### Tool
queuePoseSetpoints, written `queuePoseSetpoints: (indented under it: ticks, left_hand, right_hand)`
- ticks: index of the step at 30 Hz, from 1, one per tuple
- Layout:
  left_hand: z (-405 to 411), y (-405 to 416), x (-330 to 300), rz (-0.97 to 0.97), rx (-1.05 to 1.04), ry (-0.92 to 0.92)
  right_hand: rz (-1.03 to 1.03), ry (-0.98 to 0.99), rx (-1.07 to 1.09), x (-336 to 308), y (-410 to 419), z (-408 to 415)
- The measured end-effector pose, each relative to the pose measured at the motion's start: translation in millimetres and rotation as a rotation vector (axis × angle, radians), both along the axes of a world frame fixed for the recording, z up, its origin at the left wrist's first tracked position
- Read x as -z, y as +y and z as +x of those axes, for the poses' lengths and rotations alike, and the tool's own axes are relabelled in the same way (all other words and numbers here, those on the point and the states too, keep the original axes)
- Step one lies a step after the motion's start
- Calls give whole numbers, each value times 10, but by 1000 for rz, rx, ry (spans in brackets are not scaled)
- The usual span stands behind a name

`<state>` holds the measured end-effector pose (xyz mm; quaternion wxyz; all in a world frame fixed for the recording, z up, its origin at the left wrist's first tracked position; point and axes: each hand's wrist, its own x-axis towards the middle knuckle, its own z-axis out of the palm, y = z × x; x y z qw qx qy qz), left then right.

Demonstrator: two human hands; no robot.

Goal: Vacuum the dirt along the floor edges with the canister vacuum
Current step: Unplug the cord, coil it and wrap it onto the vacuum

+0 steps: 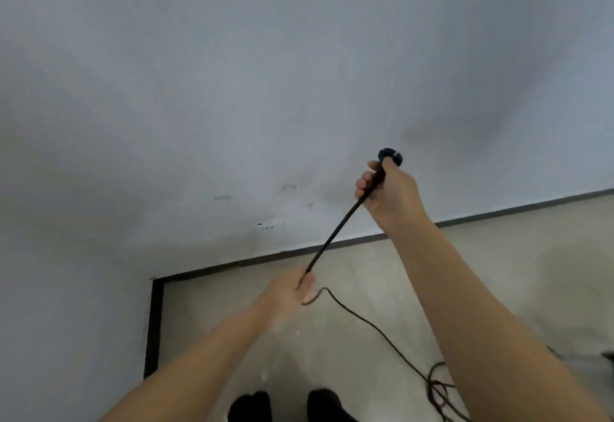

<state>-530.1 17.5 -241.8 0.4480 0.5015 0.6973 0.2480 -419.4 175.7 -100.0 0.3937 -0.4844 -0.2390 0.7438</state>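
A black power cord runs taut and straight through the middle of the frame, stretched between the two hands. Its plug sticks out above the right hand, which is raised in front of the wall, right of centre, with fingers and thumb curled round the cord just below the plug. The left hand is lower and nearer, at centre frame, its fingers closed round the cord's lower stretch; this hand is blurred, so the exact finger hold is hard to make out. The hands are well apart along the cord.

Below the left hand the cord goes slack, curves down to the right across the floor and ends in loose loops at the lower right, partly hidden behind the right forearm and cut off by the bottom edge.

A white wall socket sits low on the wall, left of the taut cord and above a dark skirting strip that turns a corner at lower left. Two dark feet show at the bottom edge, cut off. A dark shape at the far right edge is too cropped to identify.
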Motion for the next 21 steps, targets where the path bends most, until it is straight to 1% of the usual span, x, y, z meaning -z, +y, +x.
queuePoseSetpoints:
  ticks: [1,2,3,5,6,7,8,9,10,11,13,15,17,19,21]
  left_hand:
    - [3,7,-302,50,68,96]
    - [25,20,-617,85,142,176]
    - [68,65,-921,135,213,234]
    - [229,185,-1479,228,351,343]
    - [343,246,-1715,268,421,392]
    - [468,310,-1948,317,483,423]
    - [593,362,-2169,370,532,442]
    - [705,409,-2371,418,577,440]
    - [807,446,-2540,464,610,426]
    - [888,479,-2687,492,623,407]
    - [1000,533,-2899,500,576,299]
    - [1074,558,-3008,455,477,125]
    - [1124,532,-3035,381,434,9]
    - [1168,456,-2994,327,446,-30]
    - [1193,385,-2916,289,448,-71]
  right_hand:
    - [24,-109,-15,-191,33,253]
    - [44,-273,-66,-356,39,502]
    - [86,-515,-160,-489,16,759]
    - [258,-1086,-405,-696,-84,1205]
    - [378,-1269,-523,-796,-178,1361]
    - [517,-1329,-660,-923,-307,1464]
    - [626,-1293,-797,-1035,-425,1547]
    - [676,-1215,-891,-1158,-539,1611]
    - [659,-1138,-924,-1277,-641,1679]
    - [597,-1036,-888,-1416,-734,1770]
    - [463,-796,-698,-1670,-917,2062]
    - [380,-606,-485,-1933,-1126,2434]
    - [368,-518,-324,-2132,-1356,2829]
    - [375,-449,-102,-2293,-1584,3227]
    - [399,-300,134,-2380,-1838,3663]
